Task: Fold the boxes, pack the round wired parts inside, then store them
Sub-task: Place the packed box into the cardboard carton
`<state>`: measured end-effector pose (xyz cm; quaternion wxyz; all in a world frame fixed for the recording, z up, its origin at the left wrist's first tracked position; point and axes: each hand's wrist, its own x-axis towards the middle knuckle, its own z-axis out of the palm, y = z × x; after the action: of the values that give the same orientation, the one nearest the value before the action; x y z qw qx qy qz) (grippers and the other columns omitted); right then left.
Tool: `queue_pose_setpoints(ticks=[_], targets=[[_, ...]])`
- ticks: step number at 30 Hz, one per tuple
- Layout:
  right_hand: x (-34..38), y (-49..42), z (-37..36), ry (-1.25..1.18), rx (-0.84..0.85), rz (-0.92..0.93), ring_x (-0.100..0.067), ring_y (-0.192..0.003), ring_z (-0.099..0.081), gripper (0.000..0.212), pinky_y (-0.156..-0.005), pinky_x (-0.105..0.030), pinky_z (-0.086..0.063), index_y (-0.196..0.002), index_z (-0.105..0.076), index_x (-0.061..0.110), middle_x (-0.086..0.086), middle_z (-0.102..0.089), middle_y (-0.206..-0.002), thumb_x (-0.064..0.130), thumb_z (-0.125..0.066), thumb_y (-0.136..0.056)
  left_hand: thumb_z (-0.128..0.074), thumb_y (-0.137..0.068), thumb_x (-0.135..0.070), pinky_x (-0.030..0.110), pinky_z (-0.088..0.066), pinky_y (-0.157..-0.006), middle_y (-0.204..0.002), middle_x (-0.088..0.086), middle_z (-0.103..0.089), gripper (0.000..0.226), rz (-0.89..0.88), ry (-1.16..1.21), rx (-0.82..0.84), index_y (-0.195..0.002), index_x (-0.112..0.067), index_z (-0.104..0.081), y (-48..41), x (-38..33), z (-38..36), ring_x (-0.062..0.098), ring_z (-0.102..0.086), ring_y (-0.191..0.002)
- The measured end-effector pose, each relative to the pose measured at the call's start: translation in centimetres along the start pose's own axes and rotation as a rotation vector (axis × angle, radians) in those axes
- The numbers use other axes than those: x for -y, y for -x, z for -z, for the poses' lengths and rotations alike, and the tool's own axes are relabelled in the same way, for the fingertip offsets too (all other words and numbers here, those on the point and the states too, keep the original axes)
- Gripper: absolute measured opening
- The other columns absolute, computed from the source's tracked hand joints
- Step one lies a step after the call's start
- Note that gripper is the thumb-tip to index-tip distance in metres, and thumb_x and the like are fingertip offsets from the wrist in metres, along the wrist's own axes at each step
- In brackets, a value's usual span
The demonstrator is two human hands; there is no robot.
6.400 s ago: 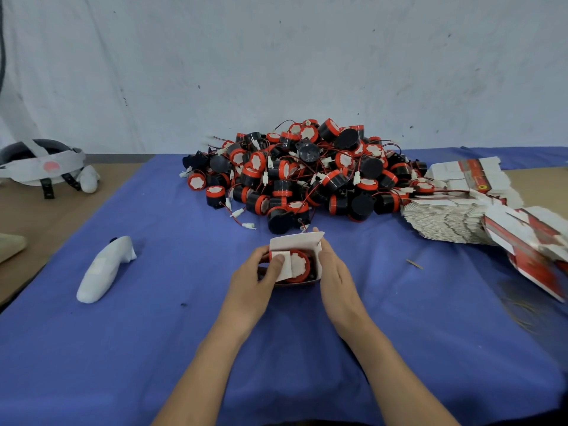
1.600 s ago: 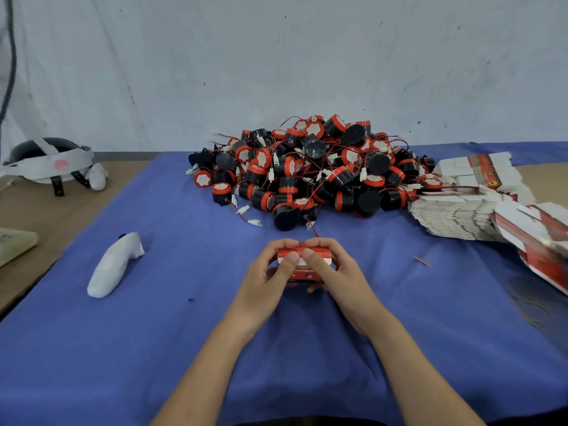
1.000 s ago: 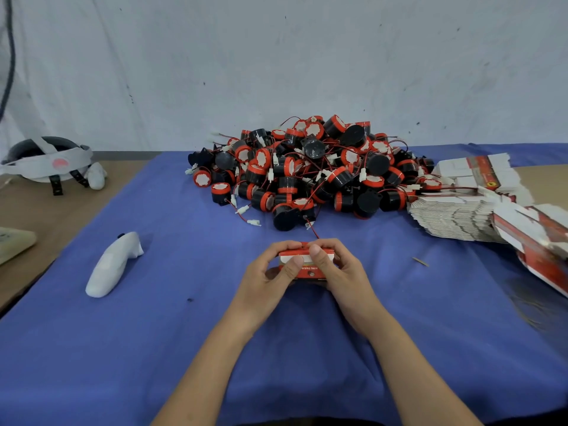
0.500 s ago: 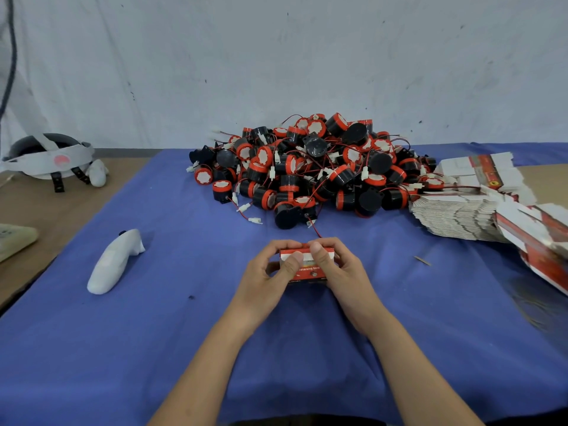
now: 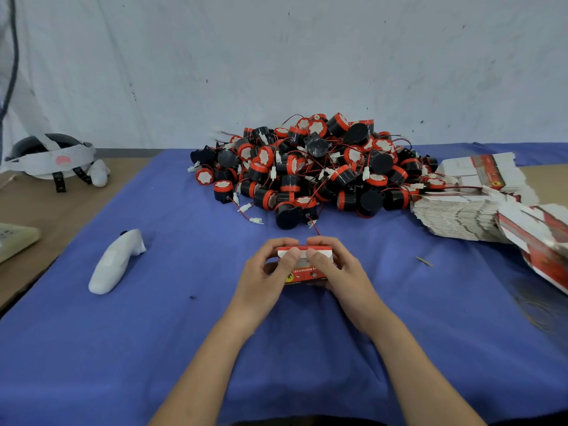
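I see the left hand (image 5: 261,275) gripping the small red-and-white cardboard box (image 5: 310,273), held just in front of the heap of black-and-red round wired parts (image 5: 307,167). The right hand (image 5: 344,275) grips its other end. Both thumbs press the top flap, I judge to seat it shut.

Open blue cloth (image 5: 190,348) lies on the near side and to both sides of the left hand (image 5: 261,278) and right hand (image 5: 344,278). Ahead, the pile of round wired parts (image 5: 310,170) blocks the far centre. Flat box blanks (image 5: 467,216) obstruct the far right. A white controller (image 5: 115,261) lies on the left, well apart from the hands.
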<state>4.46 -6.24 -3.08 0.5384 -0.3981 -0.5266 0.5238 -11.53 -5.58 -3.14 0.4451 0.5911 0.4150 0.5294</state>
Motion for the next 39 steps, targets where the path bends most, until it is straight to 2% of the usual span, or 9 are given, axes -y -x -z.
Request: queue_pose_setpoints(ticks=[3,10,14,19,25,28,31,33,39], targets=[[0.07,0.07,-0.01,-0.005,-0.001,-0.005,-0.021,-0.101,-0.072,0.015,-0.081,-0.027,-0.059,-0.113,-0.069,0.027,-0.003,-0.073,-0.110,0.026,-0.064,-0.099,-0.059,-0.099,-0.029,0.017,-0.054,-0.073,-0.099,-0.010,-0.073,0.011,0.001,0.012,-0.008,-0.107,-0.027,-0.067,0.00,-0.05,0.00,0.008,-0.070,-0.089],[0.33,0.28,-0.28,0.043,-0.023,0.012,-0.016,-0.096,-0.072,0.027,-0.076,-0.021,-0.055,-0.105,-0.072,0.031,-0.006,-0.072,-0.105,0.051,-0.065,-0.087,-0.057,-0.099,-0.029,0.017,-0.053,-0.074,-0.097,-0.010,-0.073,0.012,0.007,0.002,0.013,-0.105,-0.026,-0.066,0.07,-0.11,0.08,0.006,-0.069,-0.090],[0.29,0.26,-0.23,0.020,-0.013,0.002,-0.016,-0.097,-0.073,0.025,-0.076,-0.020,-0.055,-0.108,-0.071,0.033,-0.002,-0.073,-0.107,0.049,-0.066,-0.089,-0.059,-0.099,-0.026,0.022,-0.056,-0.076,-0.103,-0.008,-0.072,0.012,0.019,0.033,0.035,-0.108,-0.028,-0.067,0.04,-0.13,0.22,0.010,-0.070,-0.092],[0.04,0.08,0.00,0.020,-0.016,-0.005,-0.016,-0.100,-0.071,0.014,-0.077,-0.021,-0.055,-0.111,-0.071,0.032,0.000,-0.072,-0.110,0.030,-0.063,-0.100,-0.066,-0.092,-0.028,0.040,-0.057,-0.090,-0.108,-0.002,-0.071,0.009,0.054,0.097,0.056,-0.099,-0.032,-0.070,-0.11,-0.11,0.43,0.021,-0.069,-0.101],[-0.09,-0.11,0.08,0.011,-0.001,-0.005,-0.020,-0.107,-0.070,0.016,-0.084,-0.026,-0.056,-0.114,-0.070,0.030,-0.001,-0.071,-0.114,0.027,-0.061,-0.101,-0.065,-0.084,-0.030,0.047,-0.055,-0.094,-0.105,-0.004,-0.072,0.013,0.073,0.158,0.067,-0.095,-0.027,-0.071,-0.33,0.18,0.53,0.023,-0.069,-0.103],[-0.10,-0.14,0.09,-0.045,0.012,-0.026,-0.021,-0.110,-0.069,0.023,-0.090,-0.031,-0.057,-0.115,-0.070,0.027,-0.002,-0.071,-0.118,0.038,-0.055,-0.101,-0.065,-0.083,-0.031,0.044,-0.055,-0.092,-0.103,-0.008,-0.071,0.011,0.067,0.153,0.056,-0.093,-0.029,-0.071,-0.38,0.18,0.55,0.018,-0.069,-0.101],[-0.34,-0.28,0.25,-0.044,0.004,-0.032,-0.022,-0.113,-0.068,0.028,-0.094,-0.036,-0.056,-0.116,-0.070,0.028,-0.002,-0.069,-0.122,0.038,-0.047,-0.106,-0.067,-0.090,-0.025,0.030,-0.058,-0.083,-0.100,-0.019,-0.071,0.006,0.051,0.148,0.057,-0.091,-0.030,-0.071,-0.32,0.18,0.44,0.007,-0.070,-0.094],[-0.45,-0.36,0.28,-0.057,0.007,-0.032,-0.024,-0.113,-0.068,0.028,-0.094,-0.036,-0.057,-0.116,-0.070,0.026,-0.003,-0.070,-0.121,0.039,-0.047,-0.106,-0.063,-0.096,-0.017,0.023,-0.057,-0.079,-0.102,-0.027,-0.069,0.020,0.028,0.137,0.059,-0.089,-0.034,-0.072,-0.15,0.05,0.31,0.001,-0.069,-0.093],[-0.38,-0.44,0.30,-0.075,0.022,-0.054,-0.020,-0.106,-0.069,0.025,-0.086,-0.032,-0.058,-0.112,-0.070,0.025,-0.002,-0.071,-0.115,0.036,-0.053,-0.097,-0.059,-0.098,-0.014,0.029,-0.056,-0.087,-0.112,-0.028,-0.065,0.028,0.027,0.109,0.045,-0.087,-0.037,-0.071,-0.01,-0.07,0.23,0.005,-0.066,-0.102]])
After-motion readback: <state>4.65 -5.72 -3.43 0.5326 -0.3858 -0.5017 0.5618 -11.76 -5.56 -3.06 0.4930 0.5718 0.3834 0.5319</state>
